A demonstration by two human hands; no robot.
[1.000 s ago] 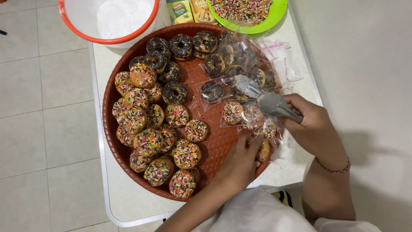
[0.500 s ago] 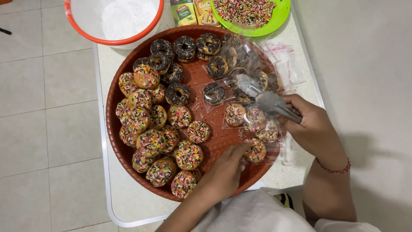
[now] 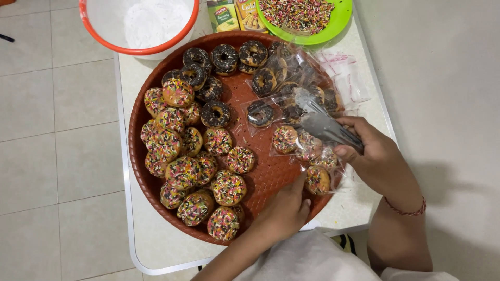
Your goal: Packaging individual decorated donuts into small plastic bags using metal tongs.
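The left hand (image 3: 284, 211) lies palm down, fingers loosely curled, thumb stretched forward, its forearm running back toward the body. The right hand (image 3: 377, 156) sits higher, closed in a grip, wrist bent, a thin red band around the wrist.

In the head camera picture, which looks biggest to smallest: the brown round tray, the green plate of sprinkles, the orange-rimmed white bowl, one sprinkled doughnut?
1. Brown tray, by far the largest.
2. Orange-rimmed white bowl and green plate: both are cut off by the frame's top edge, so I cannot rank them.
3. One sprinkled doughnut, smallest.
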